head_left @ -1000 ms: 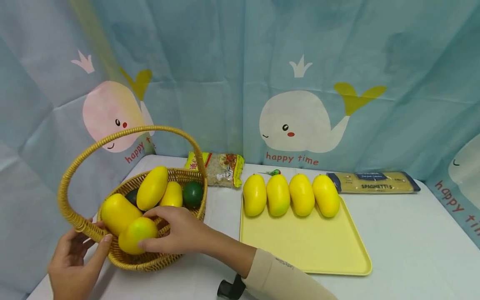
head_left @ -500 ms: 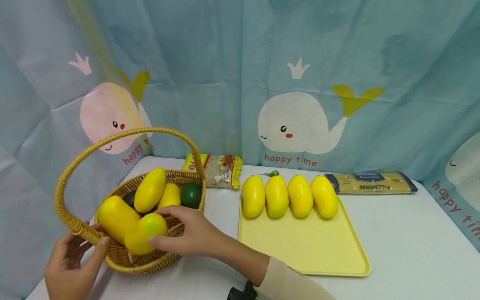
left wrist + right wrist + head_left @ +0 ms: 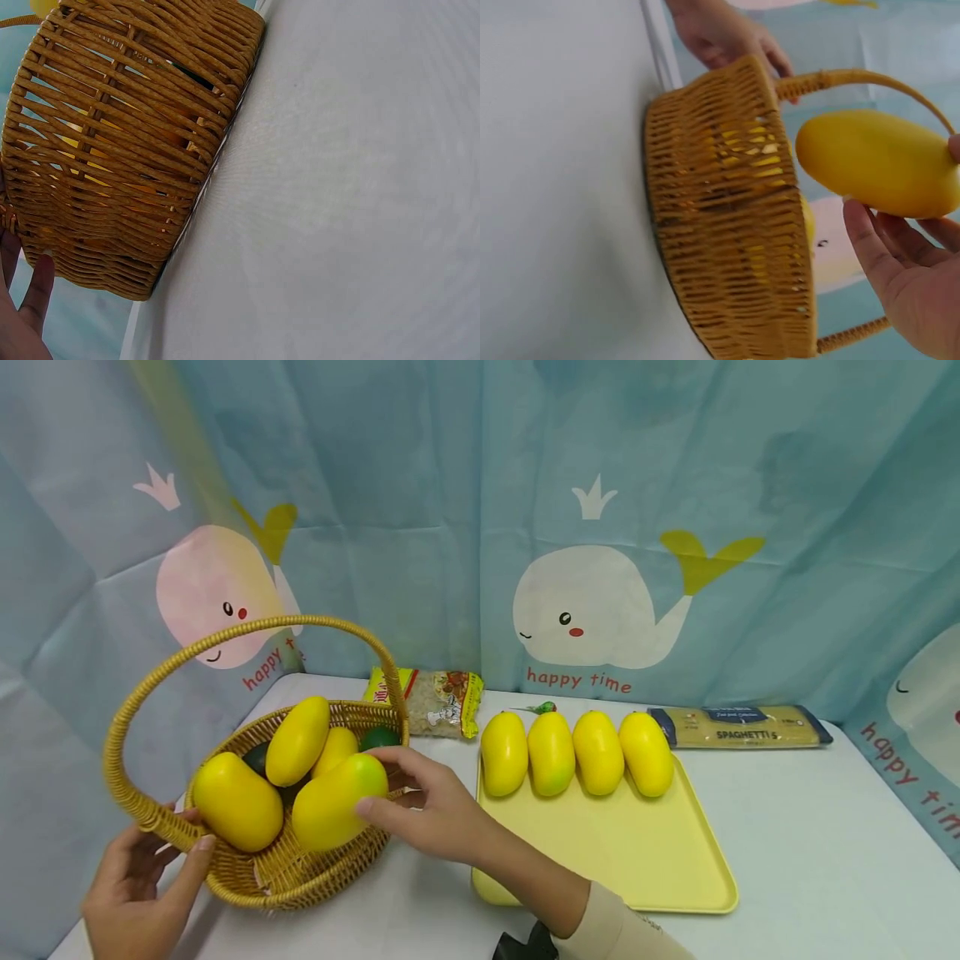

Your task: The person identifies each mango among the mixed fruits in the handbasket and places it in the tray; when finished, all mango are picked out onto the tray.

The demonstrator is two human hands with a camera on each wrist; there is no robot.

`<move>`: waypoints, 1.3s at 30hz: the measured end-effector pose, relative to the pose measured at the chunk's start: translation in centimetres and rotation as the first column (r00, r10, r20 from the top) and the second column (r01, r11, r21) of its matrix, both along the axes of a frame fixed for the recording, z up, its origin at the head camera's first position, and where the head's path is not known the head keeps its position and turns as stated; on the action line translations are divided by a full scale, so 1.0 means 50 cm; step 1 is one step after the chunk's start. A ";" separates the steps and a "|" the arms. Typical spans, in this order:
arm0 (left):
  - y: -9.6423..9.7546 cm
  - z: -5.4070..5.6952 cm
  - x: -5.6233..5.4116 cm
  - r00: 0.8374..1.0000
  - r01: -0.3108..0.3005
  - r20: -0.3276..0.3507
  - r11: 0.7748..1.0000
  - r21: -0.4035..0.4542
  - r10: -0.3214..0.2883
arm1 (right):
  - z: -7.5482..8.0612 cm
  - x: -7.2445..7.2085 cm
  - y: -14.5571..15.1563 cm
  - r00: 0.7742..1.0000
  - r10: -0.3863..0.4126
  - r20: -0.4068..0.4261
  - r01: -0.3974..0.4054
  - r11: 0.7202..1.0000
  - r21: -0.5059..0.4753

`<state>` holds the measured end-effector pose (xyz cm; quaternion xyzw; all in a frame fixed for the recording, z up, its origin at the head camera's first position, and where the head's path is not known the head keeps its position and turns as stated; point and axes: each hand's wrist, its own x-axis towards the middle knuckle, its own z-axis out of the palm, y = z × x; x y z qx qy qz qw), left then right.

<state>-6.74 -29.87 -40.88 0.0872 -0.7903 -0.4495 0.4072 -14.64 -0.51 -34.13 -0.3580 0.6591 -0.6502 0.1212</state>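
Mango (image 3: 336,804), oblong, yellow-green: my right hand (image 3: 435,810) gripped it above the oval tan wicker basket (image 3: 322,887) my left hand (image 3: 141,897) held.

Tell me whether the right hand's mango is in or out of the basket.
Out: in the right wrist view, the right hand holds the mango past the basket's rim.

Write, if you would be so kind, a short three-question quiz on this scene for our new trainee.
1. Count: how many yellow fruits lie in a row on the yellow tray?
2. True or false: the right hand is holding nothing.
3. Fill in the blank: the left hand grips the ____ near the foot of its handle.

Key: 1. Four. 2. False; it holds a yellow mango. 3. Wicker basket.
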 end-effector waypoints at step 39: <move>-0.004 -0.004 0.001 0.999 0.029 -0.012 1.000 0.007 -0.029 | -0.067 -0.041 0.187 0.915 -0.276 0.295 0.176 0.929 0.325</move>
